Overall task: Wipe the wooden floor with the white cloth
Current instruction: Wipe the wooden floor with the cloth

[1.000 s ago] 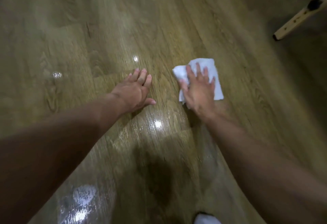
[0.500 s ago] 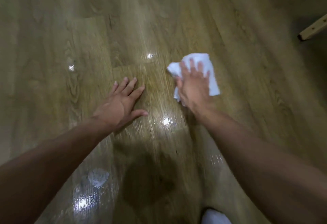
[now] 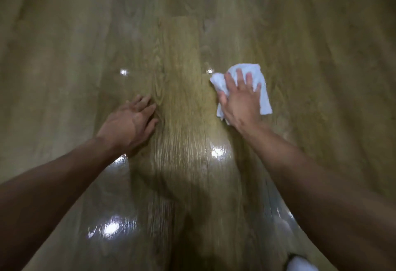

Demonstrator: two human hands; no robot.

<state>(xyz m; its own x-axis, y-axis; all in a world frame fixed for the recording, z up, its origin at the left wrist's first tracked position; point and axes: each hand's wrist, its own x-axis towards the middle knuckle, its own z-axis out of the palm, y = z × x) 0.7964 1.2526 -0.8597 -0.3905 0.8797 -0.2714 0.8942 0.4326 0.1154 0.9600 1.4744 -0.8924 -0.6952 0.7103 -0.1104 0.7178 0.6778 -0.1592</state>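
**Right hand** (image 3: 240,101): palm down, fingers spread and straight, pressing flat on the cloth. It pinches nothing.

**White cloth** (image 3: 264,97): loosely folded and rumpled, lying on the floor directly under the right hand. It shows past the fingertips, along the hand's outer side, and as a bunched corner on the thumb side. Its longer side runs roughly away from the person, in line with the forearm.

**Left hand** (image 3: 128,125): flat on bare boards, fingers straight and close together. It sits well apart from the cloth with a plank between them, and likely serves as a brace.

**Wooden floor** (image 3: 180,56): planks run away from the person. Open boards lie ahead and to both sides, and no edge or obstacle is in view. Glossy reflections lie nearer the body; whether from wetness or polish cannot be told.

**White object** (image 3: 300,264): at the lower frame edge, cropped and unidentifiable.
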